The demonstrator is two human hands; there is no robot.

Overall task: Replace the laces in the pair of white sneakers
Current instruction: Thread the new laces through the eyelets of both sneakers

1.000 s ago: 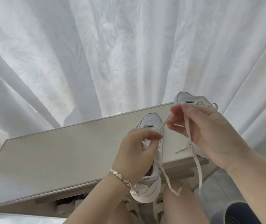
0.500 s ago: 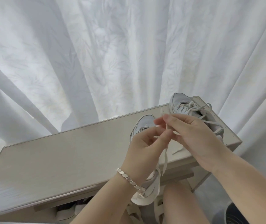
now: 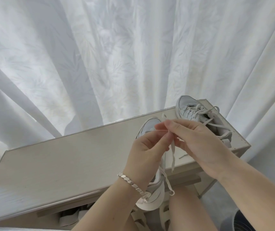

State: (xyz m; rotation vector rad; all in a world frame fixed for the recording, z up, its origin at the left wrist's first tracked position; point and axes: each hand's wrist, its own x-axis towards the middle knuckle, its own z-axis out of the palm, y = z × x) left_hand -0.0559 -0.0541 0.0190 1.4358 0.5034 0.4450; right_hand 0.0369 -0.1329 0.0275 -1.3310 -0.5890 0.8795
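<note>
Since one second ago, both hands have closed together, and the lace (image 3: 172, 155) tail hangs shorter. On the left hand (image 3: 146, 149) the fingers are curled, thumb and forefinger pinching a thin, taut run of lace. The right hand (image 3: 200, 144) pinches the same lace just beside the left fingertips; a short tip projects above its fingertips and the flat tail drops below them. The near sneaker (image 3: 153, 195) lies beneath the fingers on the cabinet top (image 3: 66, 164). The far sneaker (image 3: 188, 109) stands beyond the right fingers.
</note>
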